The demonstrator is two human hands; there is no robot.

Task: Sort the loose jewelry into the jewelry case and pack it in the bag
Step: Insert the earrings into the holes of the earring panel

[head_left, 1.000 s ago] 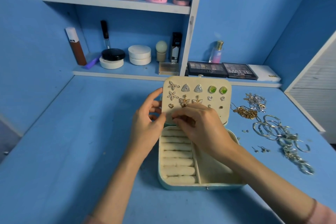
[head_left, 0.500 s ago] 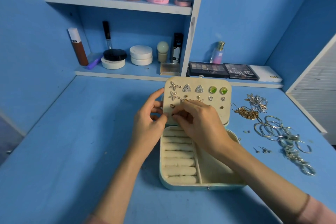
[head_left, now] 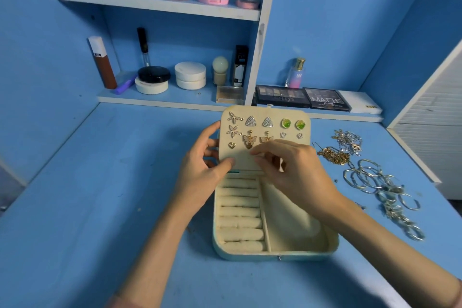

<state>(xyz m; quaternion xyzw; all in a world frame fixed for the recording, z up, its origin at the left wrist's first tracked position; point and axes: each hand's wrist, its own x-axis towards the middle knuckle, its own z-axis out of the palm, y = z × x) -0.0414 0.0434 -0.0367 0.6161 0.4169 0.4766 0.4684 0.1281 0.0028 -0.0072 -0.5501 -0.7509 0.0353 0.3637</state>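
Jewelry case (head_left: 275,254): open at centre of the blue table (head_left: 100,207).
Earring panel (head_left: 265,117): upright at its far edge, studs (head_left: 251,121) pinned on.
Left hand (head_left: 200,175): grips the panel's left edge, thumb in front.
Right hand (head_left: 292,172): fingers curled at the panel's lower middle; grasp cannot be told.
Loose jewelry (head_left: 370,177): on the table, right of the case.

Cream jewelry case (head_left: 275,247), green earrings (head_left: 285,123), blue table (head_left: 100,207)
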